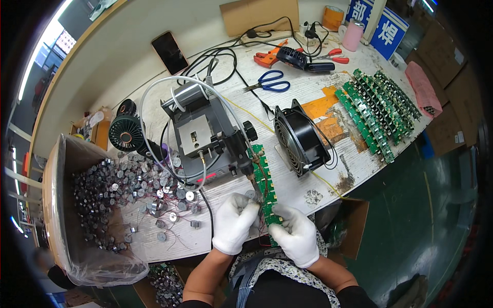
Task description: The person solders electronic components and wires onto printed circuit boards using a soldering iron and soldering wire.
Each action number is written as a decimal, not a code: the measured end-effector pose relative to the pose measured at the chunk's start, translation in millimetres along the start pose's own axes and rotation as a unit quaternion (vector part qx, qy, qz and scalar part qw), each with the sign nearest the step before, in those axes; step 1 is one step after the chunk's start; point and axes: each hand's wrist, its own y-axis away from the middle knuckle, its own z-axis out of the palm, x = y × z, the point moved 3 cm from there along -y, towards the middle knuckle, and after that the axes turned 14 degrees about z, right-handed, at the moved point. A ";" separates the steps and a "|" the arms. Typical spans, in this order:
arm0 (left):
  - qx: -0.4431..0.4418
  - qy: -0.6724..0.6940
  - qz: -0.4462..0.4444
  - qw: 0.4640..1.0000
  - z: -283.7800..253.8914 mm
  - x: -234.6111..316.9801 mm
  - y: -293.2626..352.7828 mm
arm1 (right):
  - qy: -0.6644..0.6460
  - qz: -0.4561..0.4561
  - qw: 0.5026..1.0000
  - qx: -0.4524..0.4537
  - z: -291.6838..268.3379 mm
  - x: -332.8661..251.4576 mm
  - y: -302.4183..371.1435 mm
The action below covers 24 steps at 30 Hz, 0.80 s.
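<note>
A long strip of green circuit boards (264, 177) lies on the bench under the tip of a soldering machine (205, 131). My left hand (233, 223), in a white glove, is closed in a pinch left of the strip, just below the soldering tip. Its fingers hide what they hold; a small grey round part (250, 194) shows beside them. My right hand (295, 233), also gloved, is closed at the strip's right edge, with thumb and fingertips on the board. Thin red wires run between the hands.
Many small round motors (174, 205) with wires spill from a plastic-lined box (59, 205) at left. A black fan (300, 136) stands right of the strip. Beyond are blue scissors (272, 82), pliers (334, 56) and a phone (170, 53). Stacked circuit boards (377, 113) lie far right.
</note>
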 end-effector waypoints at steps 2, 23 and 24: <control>-0.007 -0.030 -0.003 1.000 -0.4 1.1 0.1 | 0.000 0.003 1.000 0.002 0.2 -1.4 0.6; 0.011 0.042 -0.011 0.999 3.7 3.8 0.6 | 0.050 -0.038 0.998 0.025 0.1 -14.1 8.9; 0.011 0.042 -0.011 0.999 3.9 3.7 0.5 | 0.082 -0.060 0.994 0.032 -0.4 -14.1 9.3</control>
